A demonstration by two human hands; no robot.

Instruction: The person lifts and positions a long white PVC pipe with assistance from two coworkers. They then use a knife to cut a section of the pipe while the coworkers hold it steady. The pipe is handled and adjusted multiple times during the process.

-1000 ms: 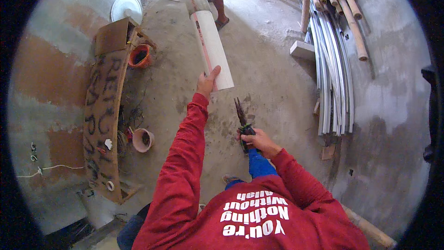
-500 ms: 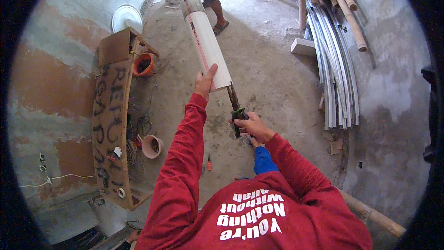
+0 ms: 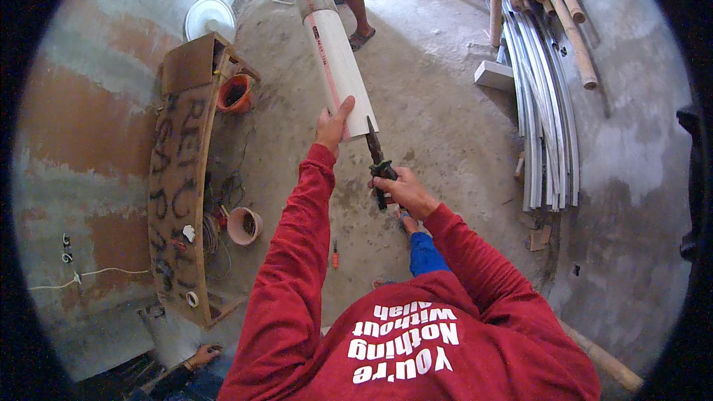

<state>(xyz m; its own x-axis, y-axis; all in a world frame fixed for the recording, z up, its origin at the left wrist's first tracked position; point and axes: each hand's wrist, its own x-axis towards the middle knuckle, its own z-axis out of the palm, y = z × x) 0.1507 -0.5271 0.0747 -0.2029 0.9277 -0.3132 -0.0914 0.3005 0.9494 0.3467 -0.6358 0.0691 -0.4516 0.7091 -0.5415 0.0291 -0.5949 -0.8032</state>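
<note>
While the concrete floor (image 3: 445,148) spreads beneath you, the long white pipe (image 3: 343,59) slants away ahead, its near end clasped in your left hand (image 3: 334,120). A pink bucket (image 3: 236,229) stands to your left. Your right hand (image 3: 407,191), apart from the other, is wrapped around the pliers (image 3: 376,150), whose tip overlaps the pipe's near rim. A small red tool (image 3: 336,258) lies on the floor.

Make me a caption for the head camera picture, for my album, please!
The left hand holds a white pipe while the right hand holds dark pliers at its near end.
</note>
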